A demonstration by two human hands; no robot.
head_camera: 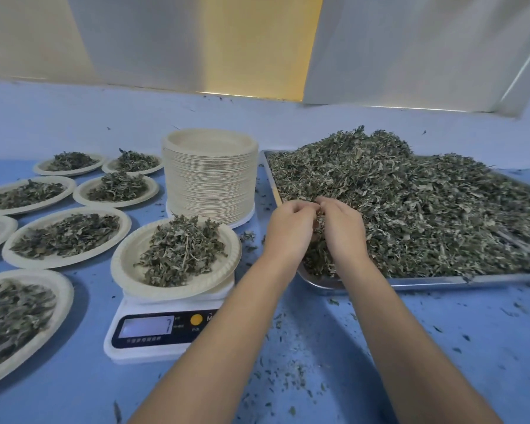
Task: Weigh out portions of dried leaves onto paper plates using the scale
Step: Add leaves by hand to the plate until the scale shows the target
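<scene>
Head view shows our left hand [288,228] and right hand [341,231] side by side at the near left corner of the tray [441,281], fingertips touching. Both have fingers curled round a small clump of leaves [410,209] pulled from the pile. The pile fills the tray and is heaped high at its far side. To the left, the scale [153,328] carries one plate [126,270] with a loose portion [181,249] on it. The display [147,327] is lit, but we cannot read the figure with confidence. Seven filled plates [62,262] lie on the table [74,377] left of the scale, some cut off by the frame edge. A tall stack [210,175] of unused plates stands behind the scale, just beside the tray. We judge the current step to be topping up the portion on the scale. We judge the task to be at an early stage: few plates are done, while the stack and the pile remain large. Leaf crumbs litter the table near the tray.
</scene>
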